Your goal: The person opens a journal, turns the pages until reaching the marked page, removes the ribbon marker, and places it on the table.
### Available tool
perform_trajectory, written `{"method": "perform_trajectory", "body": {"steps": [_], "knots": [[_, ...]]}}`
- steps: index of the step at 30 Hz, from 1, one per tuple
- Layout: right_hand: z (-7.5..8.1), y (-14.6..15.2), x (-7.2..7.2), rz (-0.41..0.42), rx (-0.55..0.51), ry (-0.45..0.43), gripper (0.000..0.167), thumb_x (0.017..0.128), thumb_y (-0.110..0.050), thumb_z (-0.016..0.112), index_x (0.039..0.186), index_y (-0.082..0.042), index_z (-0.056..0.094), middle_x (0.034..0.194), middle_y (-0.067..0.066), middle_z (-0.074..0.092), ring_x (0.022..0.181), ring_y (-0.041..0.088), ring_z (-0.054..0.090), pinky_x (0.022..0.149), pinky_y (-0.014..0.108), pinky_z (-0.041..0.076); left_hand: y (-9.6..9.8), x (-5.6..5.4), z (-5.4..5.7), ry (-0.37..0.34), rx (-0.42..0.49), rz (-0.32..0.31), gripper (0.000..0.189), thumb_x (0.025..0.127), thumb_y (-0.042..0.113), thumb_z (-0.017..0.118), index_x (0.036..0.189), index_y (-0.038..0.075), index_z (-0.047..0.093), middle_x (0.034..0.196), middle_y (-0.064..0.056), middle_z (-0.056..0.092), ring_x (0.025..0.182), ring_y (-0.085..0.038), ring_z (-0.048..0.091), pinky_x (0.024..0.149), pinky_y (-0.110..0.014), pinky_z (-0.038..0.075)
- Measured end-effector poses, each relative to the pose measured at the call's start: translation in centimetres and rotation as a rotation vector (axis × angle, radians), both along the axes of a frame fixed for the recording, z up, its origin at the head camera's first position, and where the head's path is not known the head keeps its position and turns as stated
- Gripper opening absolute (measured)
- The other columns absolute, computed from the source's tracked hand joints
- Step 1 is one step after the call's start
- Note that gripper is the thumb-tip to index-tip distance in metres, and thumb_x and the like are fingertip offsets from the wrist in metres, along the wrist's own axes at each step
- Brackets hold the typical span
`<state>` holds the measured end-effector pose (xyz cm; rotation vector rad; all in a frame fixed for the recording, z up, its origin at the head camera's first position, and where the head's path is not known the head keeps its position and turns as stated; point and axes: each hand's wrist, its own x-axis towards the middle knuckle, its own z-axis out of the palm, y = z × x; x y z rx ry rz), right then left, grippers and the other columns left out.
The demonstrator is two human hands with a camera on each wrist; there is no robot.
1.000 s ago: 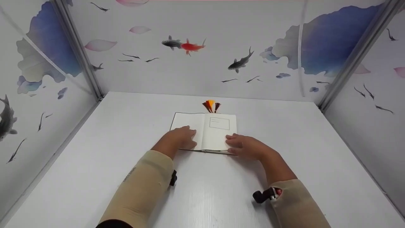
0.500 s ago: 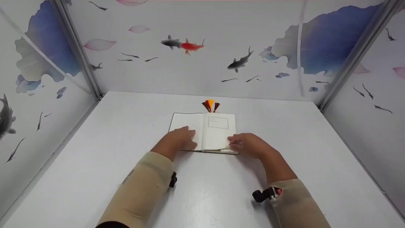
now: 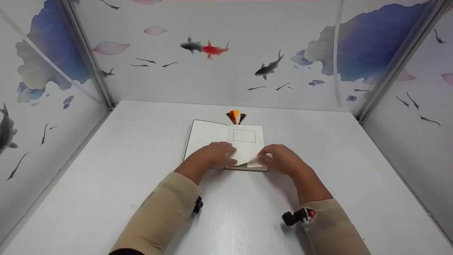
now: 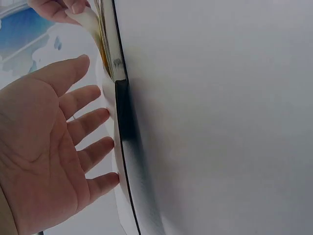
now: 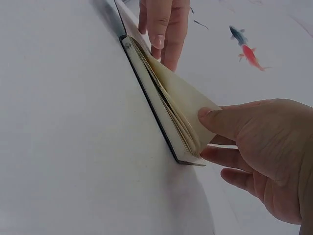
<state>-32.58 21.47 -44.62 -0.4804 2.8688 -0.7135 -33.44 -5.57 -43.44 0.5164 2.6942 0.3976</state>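
A notebook (image 3: 207,132) lies spread on the white table, its right page printed with a small framed box. My right hand (image 3: 281,159) pinches that page's lower corner between thumb and fingers. In the right wrist view the page (image 5: 188,95) is lifted off the leaves beneath. My left hand (image 3: 214,156) lies over the notebook near the fold. Its fingers are spread and fairly straight in the left wrist view, with fingertips (image 4: 110,178) right at the left page. The left cover tilts up slightly from the table. Tassels (image 3: 234,116) in brown and orange stick out past the top edge.
The white table (image 3: 141,141) is enclosed by panels (image 3: 240,78) painted with fish and petals. Metal posts (image 3: 88,56) stand at the back corners. A small black camera (image 3: 292,218) sticks out of the right sleeve.
My left hand has slid right, from the left page toward the fold, and the left cover has risen a little. My right hand has taken the page corner and raised it.
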Motion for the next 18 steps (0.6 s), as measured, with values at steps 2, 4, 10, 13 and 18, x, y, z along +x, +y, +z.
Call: {"method": "perform_trajectory", "body": {"steps": [2, 4, 10, 13, 18], "knots": [[0.2, -0.2, -0.1, -0.011, 0.003, 0.003, 0.02, 0.106, -0.022, 0.067, 0.119, -0.015, 0.08, 0.132, 0.009, 0.076, 0.131, 0.031, 0.066, 0.115, 0.055, 0.051, 0.2, 0.0, -0.1, 0.0, -0.002, -0.003, 0.07, 0.104, 0.057, 0.06, 0.165, 0.027, 0.044, 0.177, 0.002, 0.035, 0.167, -0.026, 0.026, 0.137, -0.051, 0.022], [0.4, -0.4, -0.1, -0.025, -0.002, 0.012, 0.02, 0.106, -0.024, 0.067, 0.119, -0.016, 0.079, 0.134, 0.008, 0.075, 0.135, 0.032, 0.065, 0.117, 0.056, 0.05, 0.4, -0.1, -0.2, 0.013, -0.022, -0.012, 0.072, 0.102, 0.061, 0.061, 0.165, 0.028, 0.045, 0.177, 0.002, 0.034, 0.167, -0.028, 0.026, 0.136, -0.053, 0.024], [1.0, -0.7, 0.2, -0.046, -0.014, 0.09, 0.02, 0.106, -0.03, 0.069, 0.12, -0.018, 0.077, 0.14, 0.008, 0.072, 0.141, 0.034, 0.062, 0.12, 0.057, 0.048, 0.8, -0.2, -0.4, 0.053, -0.073, -0.036, 0.075, 0.1, 0.065, 0.061, 0.164, 0.027, 0.047, 0.176, 0.001, 0.037, 0.166, -0.031, 0.029, 0.132, -0.061, 0.028], [1.2, -1.0, 0.4, -0.047, -0.018, 0.134, 0.018, 0.106, -0.031, 0.069, 0.119, -0.02, 0.076, 0.139, 0.007, 0.073, 0.139, 0.033, 0.063, 0.118, 0.056, 0.05, 1.1, -0.2, -0.3, 0.06, -0.084, -0.024, 0.075, 0.1, 0.066, 0.062, 0.162, 0.026, 0.049, 0.174, 0.0, 0.039, 0.164, -0.033, 0.031, 0.131, -0.064, 0.029], [1.2, -1.4, 0.5, -0.047, -0.037, 0.2, 0.014, 0.106, -0.03, 0.07, 0.117, -0.023, 0.075, 0.134, 0.003, 0.074, 0.135, 0.028, 0.066, 0.116, 0.053, 0.053, 1.4, 0.1, -0.2, 0.066, -0.088, 0.012, 0.072, 0.099, 0.065, 0.064, 0.16, 0.028, 0.053, 0.172, 0.001, 0.043, 0.162, -0.032, 0.035, 0.131, -0.063, 0.03]]}}
